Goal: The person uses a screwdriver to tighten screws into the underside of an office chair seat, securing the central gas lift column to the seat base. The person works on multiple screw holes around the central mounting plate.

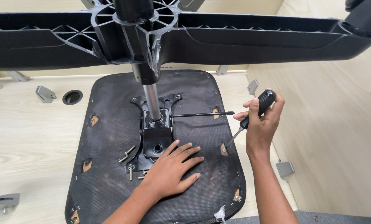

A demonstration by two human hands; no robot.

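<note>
An upturned office-chair seat with black fabric underside lies on a pale wooden surface. A black metal mechanism plate with a silver gas-lift column is fixed at its middle, and the black star base spreads overhead. My left hand lies flat, fingers spread, on the fabric beside the plate. My right hand grips a black-handled screwdriver; its tip sits at a screw hole near the seat's right edge. Loose screws lie left of the plate.
A thin black lever sticks out right from the mechanism. Grey metal brackets and a round cable hole are on the wooden surface. A wooden panel stands at the right.
</note>
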